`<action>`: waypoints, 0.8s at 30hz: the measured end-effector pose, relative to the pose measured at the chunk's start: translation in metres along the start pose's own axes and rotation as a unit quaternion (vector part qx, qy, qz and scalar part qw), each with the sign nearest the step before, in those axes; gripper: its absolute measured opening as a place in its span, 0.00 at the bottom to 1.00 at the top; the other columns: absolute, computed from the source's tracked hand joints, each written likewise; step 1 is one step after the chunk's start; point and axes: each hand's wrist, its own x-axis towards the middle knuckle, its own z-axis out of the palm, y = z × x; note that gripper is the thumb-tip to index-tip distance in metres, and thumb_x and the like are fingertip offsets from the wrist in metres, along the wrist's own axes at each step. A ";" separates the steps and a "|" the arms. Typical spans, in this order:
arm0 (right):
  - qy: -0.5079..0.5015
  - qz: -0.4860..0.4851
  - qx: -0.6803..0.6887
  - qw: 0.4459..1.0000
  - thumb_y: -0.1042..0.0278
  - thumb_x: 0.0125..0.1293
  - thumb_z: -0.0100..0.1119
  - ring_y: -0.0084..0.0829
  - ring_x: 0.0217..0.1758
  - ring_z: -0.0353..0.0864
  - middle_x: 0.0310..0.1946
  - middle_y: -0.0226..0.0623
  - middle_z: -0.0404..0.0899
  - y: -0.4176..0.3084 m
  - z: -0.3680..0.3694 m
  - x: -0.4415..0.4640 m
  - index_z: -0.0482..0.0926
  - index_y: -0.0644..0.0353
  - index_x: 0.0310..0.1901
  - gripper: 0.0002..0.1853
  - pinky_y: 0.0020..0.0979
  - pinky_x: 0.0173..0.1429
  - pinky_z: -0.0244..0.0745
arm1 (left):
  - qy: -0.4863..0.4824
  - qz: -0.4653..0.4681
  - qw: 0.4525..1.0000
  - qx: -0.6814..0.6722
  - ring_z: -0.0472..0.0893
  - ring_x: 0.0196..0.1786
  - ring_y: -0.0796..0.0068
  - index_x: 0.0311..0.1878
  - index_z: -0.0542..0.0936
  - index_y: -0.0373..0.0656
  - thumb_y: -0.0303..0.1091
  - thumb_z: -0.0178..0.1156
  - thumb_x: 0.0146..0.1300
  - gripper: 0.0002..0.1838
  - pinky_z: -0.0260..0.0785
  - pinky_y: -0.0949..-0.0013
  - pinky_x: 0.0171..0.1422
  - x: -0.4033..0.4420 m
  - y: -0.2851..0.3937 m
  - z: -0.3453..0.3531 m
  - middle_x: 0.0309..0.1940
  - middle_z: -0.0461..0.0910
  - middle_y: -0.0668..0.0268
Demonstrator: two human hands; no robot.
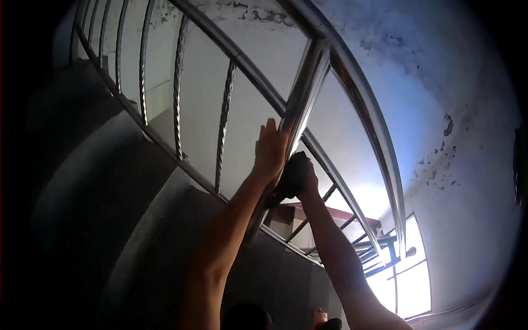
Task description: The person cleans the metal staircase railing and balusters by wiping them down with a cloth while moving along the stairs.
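Observation:
A thick shiny metal post (302,91) of a stair railing stands tilted in the middle of the head view. My left hand (269,151) lies against the left side of this post, its visible fingers stretched upward. Just below and to the right, my right hand (309,179) holds a dark, bunched cloth (294,175) against the post. Part of the right hand's fingers is hidden by the cloth. Above both hands, the post joins a curved, polished handrail (366,110).
Twisted metal bars (224,126) stand along the railing. Dark stair steps (148,203) curve away at left. A bright window (410,275) is at lower right. The wall (462,110) has peeling paint. A foot (320,316) shows at the bottom edge.

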 end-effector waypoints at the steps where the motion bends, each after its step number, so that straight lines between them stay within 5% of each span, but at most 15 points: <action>1: 0.098 -0.001 0.054 0.994 0.65 0.56 0.52 0.29 0.38 0.77 0.35 0.37 0.75 0.006 0.008 0.009 0.71 0.63 0.43 0.14 0.30 0.37 0.74 | 0.001 0.005 1.000 0.007 0.68 0.50 0.45 0.55 0.65 0.34 0.41 0.40 0.66 0.22 0.61 0.56 0.57 -0.006 -0.004 0.006 0.50 0.66 0.45; 2: 0.192 -0.005 0.107 0.975 0.66 0.56 0.52 0.28 0.38 0.77 0.34 0.37 0.74 0.010 0.015 0.018 0.72 0.63 0.41 0.13 0.30 0.36 0.74 | 0.055 -0.010 0.998 -0.005 0.66 0.54 0.43 0.57 0.63 0.33 0.43 0.41 0.65 0.24 0.59 0.55 0.59 -0.013 -0.012 0.018 0.53 0.64 0.44; 3: 0.175 0.012 0.144 0.974 0.65 0.55 0.52 0.32 0.39 0.77 0.36 0.40 0.75 0.002 0.003 0.019 0.71 0.64 0.43 0.15 0.31 0.38 0.73 | 0.109 -0.028 0.993 -0.018 0.64 0.57 0.42 0.59 0.62 0.32 0.44 0.42 0.65 0.27 0.57 0.54 0.61 -0.019 -0.012 0.015 0.56 0.62 0.42; 5: 0.151 0.013 0.550 0.821 0.63 0.58 0.50 0.34 0.38 0.77 0.37 0.40 0.76 0.010 0.028 0.034 0.71 0.63 0.46 0.16 0.31 0.38 0.74 | 0.076 -0.110 0.978 -0.160 0.60 0.62 0.47 0.60 0.57 0.28 0.49 0.41 0.64 0.33 0.52 0.56 0.65 -0.033 -0.012 0.011 0.58 0.60 0.41; 6: 0.086 0.004 0.551 0.830 0.65 0.59 0.52 0.28 0.37 0.77 0.35 0.38 0.77 0.013 0.021 0.034 0.70 0.63 0.44 0.14 0.29 0.42 0.73 | 0.040 -0.186 0.952 -0.238 0.61 0.62 0.50 0.60 0.57 0.28 0.49 0.42 0.64 0.33 0.51 0.58 0.65 -0.041 -0.017 0.011 0.57 0.61 0.42; 7: 0.136 -0.079 0.442 0.883 0.66 0.59 0.52 0.27 0.34 0.78 0.32 0.36 0.77 0.015 0.016 0.030 0.71 0.62 0.44 0.14 0.28 0.37 0.74 | 0.007 -0.259 0.913 -0.314 0.61 0.63 0.52 0.60 0.57 0.28 0.49 0.43 0.64 0.33 0.51 0.59 0.66 -0.050 -0.025 0.015 0.57 0.62 0.42; 9: -0.032 0.115 0.755 0.645 0.66 0.57 0.53 0.28 0.30 0.79 0.31 0.35 0.77 0.012 -0.010 -0.015 0.71 0.60 0.45 0.14 0.26 0.33 0.75 | 0.029 -0.300 0.895 -0.329 0.63 0.61 0.55 0.61 0.57 0.28 0.50 0.44 0.64 0.33 0.51 0.60 0.66 -0.096 -0.042 0.038 0.56 0.63 0.44; 11: 0.087 -0.022 0.461 0.883 0.68 0.54 0.57 0.35 0.31 0.78 0.32 0.38 0.77 0.023 0.034 -0.047 0.73 0.60 0.44 0.15 0.30 0.37 0.75 | 0.068 -0.289 0.920 -0.256 0.61 0.62 0.57 0.62 0.56 0.31 0.51 0.42 0.65 0.33 0.50 0.61 0.66 -0.130 0.002 0.016 0.58 0.60 0.48; 13: 0.151 -0.081 0.325 0.930 0.61 0.52 0.60 0.42 0.40 0.75 0.35 0.44 0.76 -0.033 -0.013 -0.086 0.76 0.64 0.37 0.15 0.40 0.44 0.70 | 0.119 -0.387 0.780 -0.477 0.56 0.65 0.60 0.64 0.53 0.36 0.52 0.42 0.65 0.33 0.47 0.62 0.67 -0.175 0.027 0.024 0.61 0.55 0.52; 17: 0.209 -0.012 0.344 0.915 0.59 0.50 0.61 0.48 0.45 0.68 0.38 0.46 0.73 -0.059 -0.054 -0.086 0.75 0.65 0.38 0.18 0.43 0.50 0.62 | 0.264 -0.581 0.524 -0.565 0.54 0.66 0.63 0.66 0.51 0.44 0.50 0.41 0.66 0.30 0.50 0.66 0.65 -0.189 0.076 -0.018 0.64 0.53 0.62; 18: 0.180 -0.002 0.348 0.920 0.63 0.49 0.62 0.47 0.45 0.70 0.40 0.47 0.72 -0.062 -0.047 -0.087 0.74 0.64 0.40 0.18 0.41 0.49 0.64 | 0.280 -0.559 0.488 -0.609 0.63 0.62 0.64 0.64 0.57 0.47 0.57 0.45 0.61 0.33 0.52 0.55 0.65 -0.191 0.072 -0.014 0.62 0.60 0.58; 19: 0.151 0.010 0.352 0.924 0.66 0.49 0.63 0.45 0.44 0.71 0.41 0.48 0.70 -0.072 -0.047 -0.088 0.72 0.62 0.42 0.19 0.38 0.48 0.67 | 0.287 -0.564 0.483 -0.605 0.63 0.62 0.64 0.64 0.57 0.47 0.57 0.45 0.61 0.33 0.52 0.55 0.65 -0.187 0.069 -0.013 0.62 0.60 0.58; 21: 0.007 -0.326 0.163 0.931 0.59 0.49 0.63 0.46 0.49 0.70 0.44 0.49 0.70 -0.075 -0.064 -0.095 0.70 0.59 0.46 0.24 0.38 0.54 0.66 | 0.281 -0.527 0.470 -0.650 0.65 0.60 0.65 0.63 0.59 0.46 0.54 0.45 0.63 0.30 0.55 0.55 0.64 -0.165 0.056 -0.017 0.60 0.62 0.59; 23: -0.205 -0.233 0.282 0.908 0.61 0.50 0.62 0.45 0.50 0.71 0.45 0.48 0.71 -0.076 -0.096 -0.088 0.74 0.60 0.44 0.20 0.38 0.56 0.65 | 0.274 -0.488 0.449 -0.697 0.67 0.59 0.65 0.62 0.61 0.45 0.51 0.44 0.65 0.27 0.58 0.55 0.63 -0.136 0.039 -0.019 0.58 0.65 0.59; 24: -0.122 -0.212 0.341 0.907 0.62 0.51 0.61 0.44 0.48 0.72 0.43 0.47 0.73 -0.068 -0.111 -0.084 0.74 0.61 0.44 0.18 0.39 0.54 0.67 | 0.273 -0.465 0.437 -0.720 0.68 0.58 0.65 0.61 0.62 0.44 0.49 0.44 0.65 0.26 0.59 0.55 0.63 -0.125 0.029 -0.019 0.57 0.66 0.59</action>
